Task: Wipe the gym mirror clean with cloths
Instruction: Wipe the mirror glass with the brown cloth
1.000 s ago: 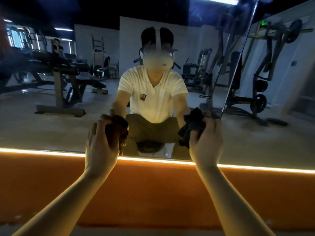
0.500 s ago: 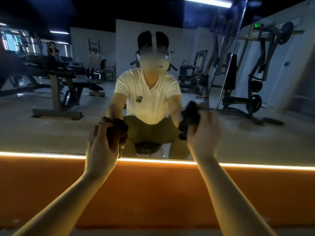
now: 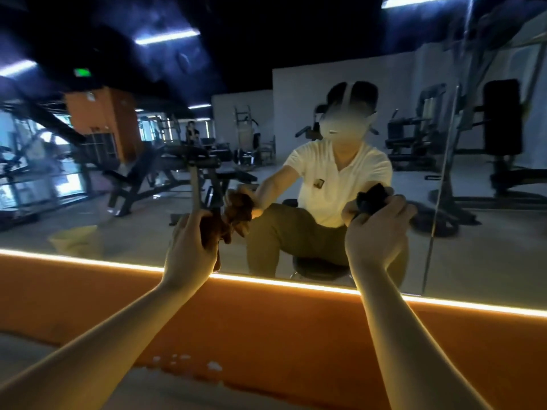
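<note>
Mirror glass filled the wall ahead, above a glowing light strip and an orange wall band. Far left in the reflection hung a green sign, its lettering too blurred to read, with weight benches below it on the gym floor. Further right, the left hand was raised to the glass, its fingers wrapped around a bunched brown cloth held against the mirror just above the light strip. At the centre, the person's reflection sat facing the glass in a white shirt with a small chest badge, too small to make out. The right hand clutched a crumpled dark cloth at its fingertips, at or very near the mirror, a little higher than the left; contact could not be told for certain. Right of that hand, a vertical seam divided the mirror panels.
</note>
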`<state>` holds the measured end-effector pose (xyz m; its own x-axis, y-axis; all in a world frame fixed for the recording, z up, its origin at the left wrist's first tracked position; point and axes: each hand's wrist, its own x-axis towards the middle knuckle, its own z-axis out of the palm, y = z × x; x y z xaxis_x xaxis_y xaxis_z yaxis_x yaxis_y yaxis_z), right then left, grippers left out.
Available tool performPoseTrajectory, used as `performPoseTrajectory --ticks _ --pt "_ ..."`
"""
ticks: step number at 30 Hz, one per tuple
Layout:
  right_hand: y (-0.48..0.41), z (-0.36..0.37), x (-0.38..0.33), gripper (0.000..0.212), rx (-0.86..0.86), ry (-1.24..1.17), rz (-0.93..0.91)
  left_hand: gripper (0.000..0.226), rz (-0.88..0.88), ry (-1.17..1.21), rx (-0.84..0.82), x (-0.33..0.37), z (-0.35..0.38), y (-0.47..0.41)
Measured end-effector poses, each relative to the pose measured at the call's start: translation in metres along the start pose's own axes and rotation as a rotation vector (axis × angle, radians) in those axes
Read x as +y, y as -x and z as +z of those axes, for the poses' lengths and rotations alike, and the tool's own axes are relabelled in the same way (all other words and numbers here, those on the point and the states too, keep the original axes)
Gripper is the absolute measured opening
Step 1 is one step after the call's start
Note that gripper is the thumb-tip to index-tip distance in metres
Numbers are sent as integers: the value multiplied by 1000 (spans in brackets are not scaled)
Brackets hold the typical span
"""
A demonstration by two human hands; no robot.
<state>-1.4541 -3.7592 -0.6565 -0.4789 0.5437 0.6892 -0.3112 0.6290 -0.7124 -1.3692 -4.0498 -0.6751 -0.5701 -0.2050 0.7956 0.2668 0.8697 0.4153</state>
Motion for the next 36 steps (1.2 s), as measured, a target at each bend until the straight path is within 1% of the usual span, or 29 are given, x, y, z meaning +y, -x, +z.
performPoseTrajectory --ticks 2,5,7,10,12,13,15,17,18,20,23,26,28,30,32,33,34,36 --pt "5 6 -4 43 0 -19 -7 33 -41 6 21 -9 -4 5" --pt "24 23 -17 36 -53 -39 -99 36 -79 48 18 -25 -3 14" --pt "48 43 -30 34 -141 -42 -215 36 -123 67 20 -40 -3 18" --pt "90 77 -47 37 -289 11 -393 33 -192 74 33 -67 -7 25" --pt "119 97 -57 38 -367 0 -494 33 -218 58 32 -82 -15 27" --pt "134 105 -62 35 -399 -20 -567 33 -215 50 40 -88 -18 26" --pt "157 119 -65 23 -492 -36 -754 30 -184 73 69 -94 -20 18" --pt "164 125 -63 23 -577 -5 -884 30 -143 104 84 -99 -13 10" --pt "158 122 -60 25 -589 19 -907 30 -111 108 78 -101 -8 7" --pt "135 107 -47 27 -552 60 -889 32 -49 90 35 -102 5 1" --pt "85 69 -9 32 -379 176 -799 44 24 21 -13 -100 21 -6" --pt "46 36 26 23 -148 310 -587 51 65 -12 -44 -106 30 -10" --pt "44 36 30 25 -54 331 -420 54 96 -19 -59 -112 33 -12" --pt "57 50 18 24 31 288 -310 54 110 -6 -62 -115 33 -13" --pt "82 77 -6 26 19 258 -240 54 125 2 -62 -118 31 -14" --pt "100 92 -21 27 -20 237 -258 54 133 4 -64 -120 29 -14" --pt "120 108 -37 26 -59 203 -335 54 134 9 -65 -122 28 -15" --pt "165 136 -63 20 -194 158 -592 51 115 37 -52 -127 25 -16"
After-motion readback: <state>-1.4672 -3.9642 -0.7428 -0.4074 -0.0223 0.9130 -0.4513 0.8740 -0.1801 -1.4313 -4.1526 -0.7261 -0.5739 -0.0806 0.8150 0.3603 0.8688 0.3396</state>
